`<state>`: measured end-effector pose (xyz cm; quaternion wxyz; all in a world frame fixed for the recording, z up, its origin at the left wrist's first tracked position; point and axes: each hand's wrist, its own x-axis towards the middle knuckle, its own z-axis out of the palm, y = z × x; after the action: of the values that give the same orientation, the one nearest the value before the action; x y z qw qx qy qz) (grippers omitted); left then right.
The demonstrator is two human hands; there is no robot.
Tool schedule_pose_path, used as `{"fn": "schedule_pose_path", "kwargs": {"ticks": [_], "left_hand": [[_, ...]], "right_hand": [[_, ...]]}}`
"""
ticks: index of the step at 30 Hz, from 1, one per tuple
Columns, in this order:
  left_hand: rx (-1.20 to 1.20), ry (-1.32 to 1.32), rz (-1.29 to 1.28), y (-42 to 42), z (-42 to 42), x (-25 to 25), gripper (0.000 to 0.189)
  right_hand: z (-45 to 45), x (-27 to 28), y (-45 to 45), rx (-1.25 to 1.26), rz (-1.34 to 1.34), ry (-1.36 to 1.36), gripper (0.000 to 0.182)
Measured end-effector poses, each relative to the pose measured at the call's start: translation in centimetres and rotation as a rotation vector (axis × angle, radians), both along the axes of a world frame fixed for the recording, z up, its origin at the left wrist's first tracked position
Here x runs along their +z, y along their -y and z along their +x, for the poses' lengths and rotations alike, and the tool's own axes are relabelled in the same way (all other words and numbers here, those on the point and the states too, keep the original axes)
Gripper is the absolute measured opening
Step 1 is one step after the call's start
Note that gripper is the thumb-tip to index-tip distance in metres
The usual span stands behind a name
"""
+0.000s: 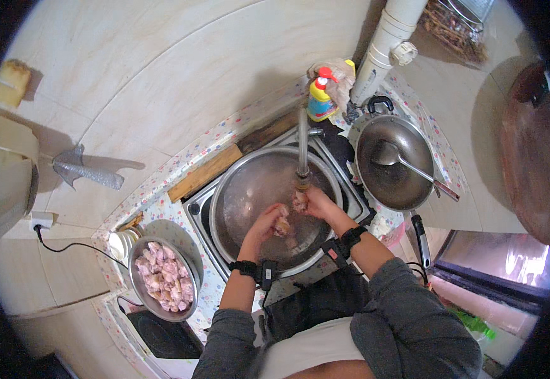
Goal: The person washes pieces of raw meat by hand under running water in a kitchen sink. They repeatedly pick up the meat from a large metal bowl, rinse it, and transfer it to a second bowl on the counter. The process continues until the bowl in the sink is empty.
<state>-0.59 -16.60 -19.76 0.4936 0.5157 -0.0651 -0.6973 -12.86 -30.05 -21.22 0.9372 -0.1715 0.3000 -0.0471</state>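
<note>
A wide metal basin point(237, 189) of cloudy water sits in the sink, with both my hands over it. In my left hand point(266, 222) is a piece of raw meat point(282, 226), held just above the water. Directly below the mouth of the faucet point(303, 156), my right hand point(316, 203) grips another meat piece point(299, 201). The fingers of that hand partly hide it. Pale pieces show faintly beneath the water. To the left, a metal bowl point(135, 279) holds many chunks of raw pinkish meat point(166, 279).
A wok point(369, 184) with a metal spatula point(388, 154) inside stands right of the sink. Behind the faucet are a yellow pump bottle point(320, 102) and a rag point(343, 83) beside a white pipe point(379, 52). A wooden strip point(206, 173) lies along the sink's back edge.
</note>
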Motion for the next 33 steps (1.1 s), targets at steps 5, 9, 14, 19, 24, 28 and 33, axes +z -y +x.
{"fn": "schedule_pose_path", "kwargs": {"ticks": [5, 9, 14, 19, 24, 28, 33], "left_hand": [[0.199, -0.161, -0.062, 0.2, -0.6, 1.9, 0.020], [0.212, -0.239, -0.177, 0.8, -0.7, 0.9, 0.022], [0.360, 0.066, -0.096, 3.6, -3.1, 2.8, 0.025], [0.336, 0.133, -0.027, 5.6, -3.4, 3.1, 0.032], [0.209, 0.166, -0.113, 7.6, -4.4, 2.2, 0.025], [0.373, 0.463, -0.107, 8.5, -6.5, 1.4, 0.031], [0.534, -0.187, -0.238, 8.4, -4.4, -2.7, 0.018]], "right_hand": [[1.1, 2.2, -0.2, -0.176, 0.026, -0.087, 0.012], [1.7, 0.8, -0.7, -0.180, -0.024, -0.020, 0.023], [1.8, 1.3, -1.3, -0.401, 0.022, -0.073, 0.013], [-0.3, 7.0, -1.2, -0.069, -0.297, -0.054, 0.020], [1.0, -0.2, -0.9, -0.407, -0.521, -0.248, 0.023], [1.8, 1.1, -0.3, -0.380, -0.671, -0.527, 0.021], [1.7, 2.9, -2.2, -0.496, -0.749, -0.550, 0.027]]}}
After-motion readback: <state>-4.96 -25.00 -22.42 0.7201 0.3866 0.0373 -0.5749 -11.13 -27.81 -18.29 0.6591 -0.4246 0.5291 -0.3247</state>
